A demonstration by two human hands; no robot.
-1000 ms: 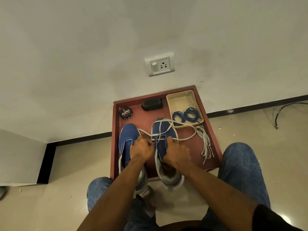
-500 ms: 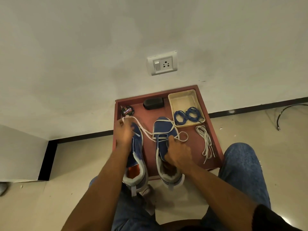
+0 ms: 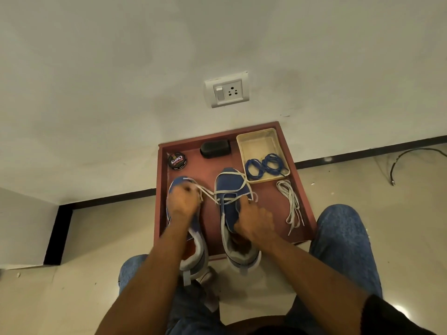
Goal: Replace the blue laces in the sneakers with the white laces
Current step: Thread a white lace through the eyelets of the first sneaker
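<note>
The white lace looks soft and floppy. The left hand pinches it; best held near its tip.

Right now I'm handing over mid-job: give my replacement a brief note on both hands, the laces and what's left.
Left hand grips one end of the white lace, pulled out over the left sneaker.
Right hand holds the right sneaker at its eyelets.
Blue laces lie coiled in the cream tray; both are out.
Spare white lace lies loose on the red tray.
Left: finish lacing the right sneaker, then lace the left.
</note>
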